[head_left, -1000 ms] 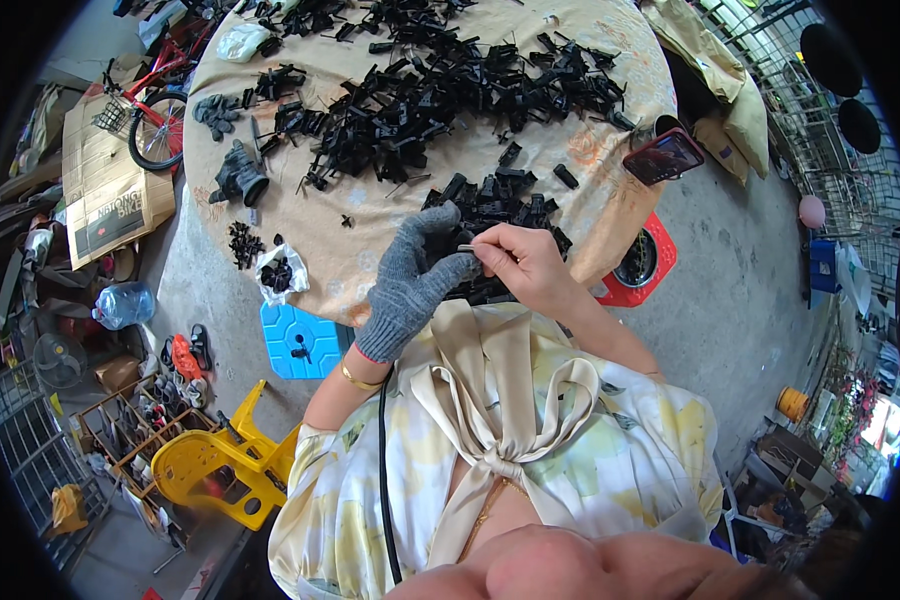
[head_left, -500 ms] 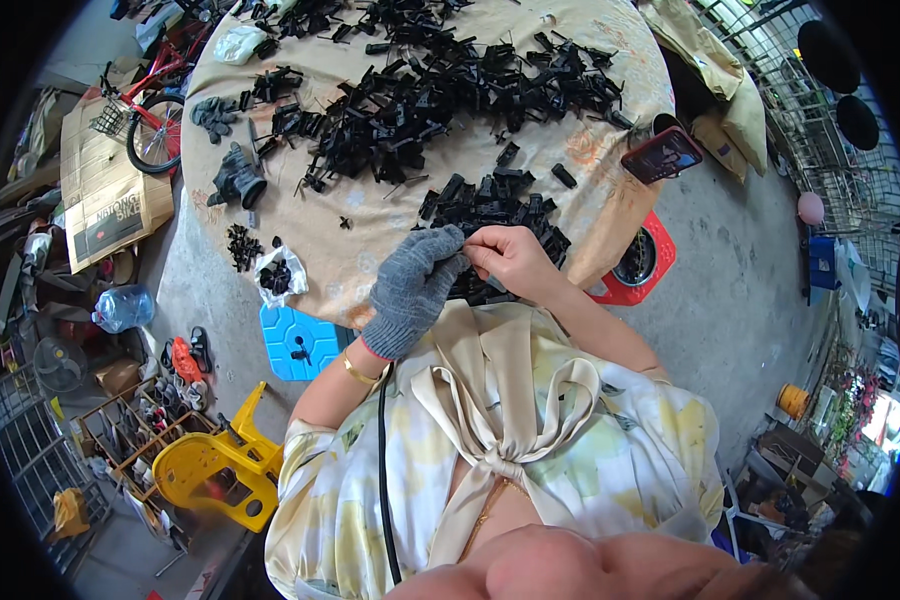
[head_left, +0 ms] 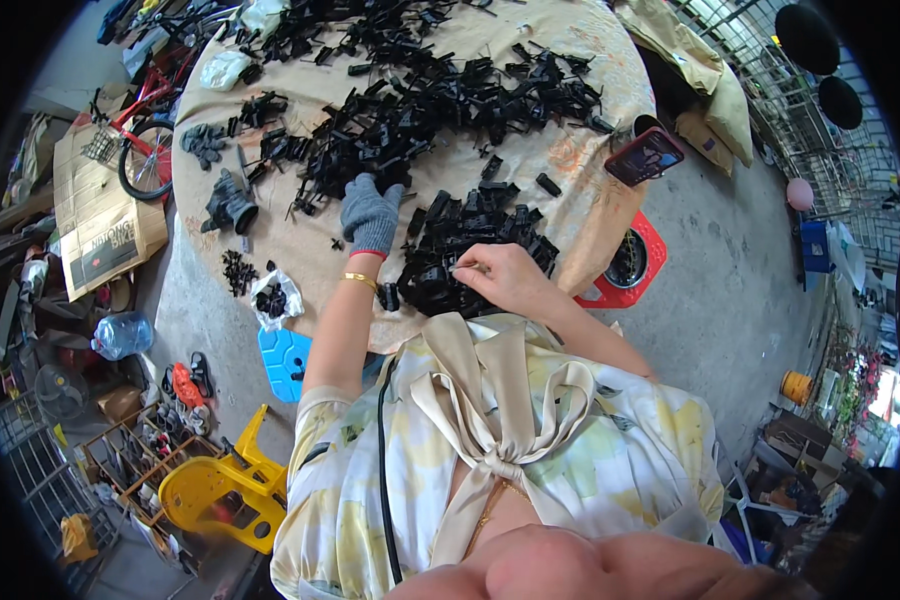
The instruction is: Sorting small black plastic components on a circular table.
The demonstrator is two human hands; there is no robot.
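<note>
My left hand [head_left: 371,214], in a grey knitted glove with a red cuff edge, reaches to the near edge of a big pile of black plastic parts [head_left: 410,120]. Its fingers look apart against the parts, with nothing visibly held. Bare, my right hand [head_left: 505,276] is above a smaller heap of black parts [head_left: 480,230] close to my body. Thumb and forefinger are pinched together there; a small light sliver shows at the tips, too small to name. A patterned beige cloth [head_left: 300,235] covers the round table under both heaps.
Dark gloves [head_left: 231,203] lie at the table's left, near a white bag with small black pieces [head_left: 276,299]. A phone [head_left: 645,157] stands at the right edge. Blue [head_left: 284,358] and red [head_left: 650,255] stools stand beneath the rim, a yellow plastic chair [head_left: 195,490] at lower left.
My left hand has left my right hand and moved forward and left to the big pile. My right hand stays over the near heap, its fingers still pinched. The view has shifted slightly.
</note>
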